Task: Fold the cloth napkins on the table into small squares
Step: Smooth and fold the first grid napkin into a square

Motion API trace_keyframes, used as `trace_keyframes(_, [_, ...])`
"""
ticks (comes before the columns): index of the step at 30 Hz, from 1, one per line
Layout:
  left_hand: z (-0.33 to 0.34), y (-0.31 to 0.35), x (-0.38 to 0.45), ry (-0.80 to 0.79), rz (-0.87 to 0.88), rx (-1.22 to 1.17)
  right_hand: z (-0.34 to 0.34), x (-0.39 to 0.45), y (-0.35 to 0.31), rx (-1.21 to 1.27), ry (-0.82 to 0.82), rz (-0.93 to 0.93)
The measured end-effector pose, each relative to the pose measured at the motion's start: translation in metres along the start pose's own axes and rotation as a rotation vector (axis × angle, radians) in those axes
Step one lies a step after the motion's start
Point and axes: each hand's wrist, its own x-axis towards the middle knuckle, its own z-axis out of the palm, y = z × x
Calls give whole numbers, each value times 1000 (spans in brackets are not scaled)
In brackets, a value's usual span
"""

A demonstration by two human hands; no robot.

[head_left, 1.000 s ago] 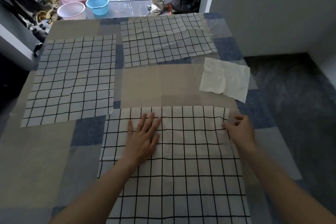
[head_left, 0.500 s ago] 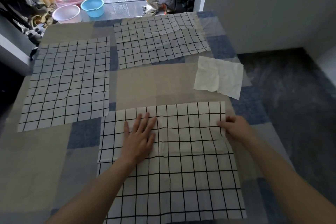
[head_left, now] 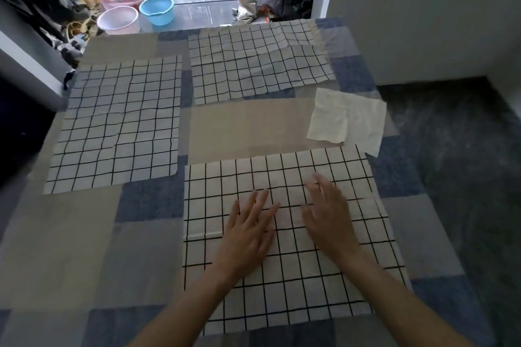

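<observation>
napkin [head_left: 287, 270] nearest the person lies flat on the near right part of the table [head_left: 70, 248], white with a black grid, its far edge running just below a small plain cloth [head_left: 349, 118]. a faint ridge crosses it at about the level of the palms, likely a crease or a doubled layer, though i cannot tell which. left hand [head_left: 248, 234] rests flat on the middle of it, fingers spread, pinching nothing; it looks placed there to pin the fabric so it cannot slide. right hand [head_left: 327, 214] is just beside it, also spread and empty, blurred and low over the cloth; whether it touches i cannot tell. that pose suits smoothing wrinkles outward before a fold is made. two more grid napkins lie unfolded, one at far left [head_left: 118, 124] and one at far centre [head_left: 259, 62], well apart from the hands, probably laid out singly so each can be folded in turn. none is a small square yet.
</observation>
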Motion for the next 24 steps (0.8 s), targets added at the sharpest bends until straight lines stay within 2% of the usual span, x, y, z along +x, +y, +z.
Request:
trace_keyframes(1, [5,3,-7,-21,3,15,13,-14,-13,-18,-109,-92])
trace_keyframes(3, [15,3,-17,-53,1,45,34,-35,-28,-45,-278,-166])
trace_keyframes(5, [18,-6,-26,-74,-1,71,45,-46,-30,-86,-323,-155])
trace_keyframes(12, [9,-61,-73,-53,-135,45,12,-55,43,-198,-288,103])
trace_keyframes(15, [6,-87,-105,-40,-326,39,-6,-62,81,-206,-235,283])
trace_keyframes(18, [3,-80,-128,52,-522,14,-15,-74,78,-170,-113,486])
trace_keyframes(20, [0,-47,-130,101,-482,-40,-12,-87,46,-141,-108,368])
trace_keyframes(22, [8,-8,-125,96,-315,-45,2,-103,5,-97,-167,164])
trace_keyframes(24, [21,20,-118,59,-225,-34,25,-117,-31,-79,-231,51])
